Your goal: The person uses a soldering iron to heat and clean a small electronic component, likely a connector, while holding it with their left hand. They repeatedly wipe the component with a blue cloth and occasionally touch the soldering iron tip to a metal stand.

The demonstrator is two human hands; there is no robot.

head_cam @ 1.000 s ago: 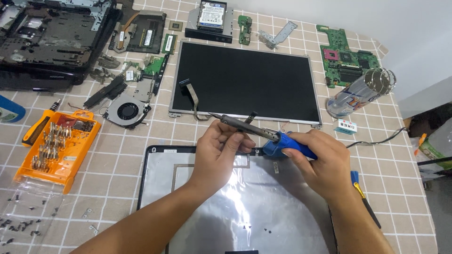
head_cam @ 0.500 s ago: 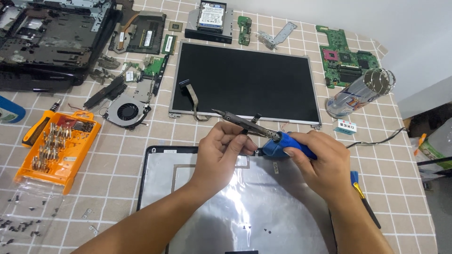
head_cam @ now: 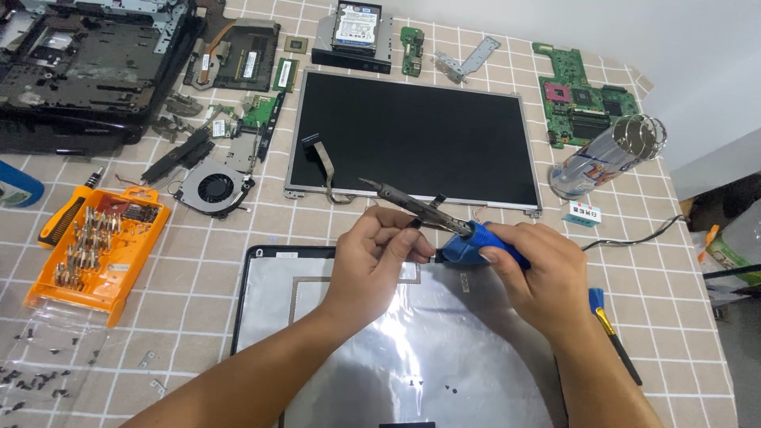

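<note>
Right hand (head_cam: 539, 269) clenched around the blue handle of a soldering iron (head_cam: 444, 220), tool held over the near edge of a bare laptop screen panel (head_cam: 412, 135), metal tip aimed up and left. Left hand (head_cam: 380, 257) closed on the iron's shaft just ahead of the handle, fingertips pinched at a small dark fitting there; exact grip of those fingertips hard to tell. Both hands above a laptop lid shell (head_cam: 269, 309) lined with silver foil, a few tiny screws scattered on the foil.

Checked tablecloth (head_cam: 198, 261) underneath everything. To the left, an orange screwdriver bit set (head_cam: 99, 250) with its clear cover lying open beside it, loose screws spread over the cover. Above that, a cooling fan (head_cam: 214, 189) and small circuit boards near a stripped black laptop base (head_cam: 87, 71). Behind the panel, a hard drive (head_cam: 357, 24) in its tray. At far right, a green motherboard (head_cam: 583, 95) and a clear plastic bottle (head_cam: 610, 154) on its side. Just right of the right wrist, a small blue-handled screwdriver (head_cam: 610, 329) flat on the cloth.
</note>
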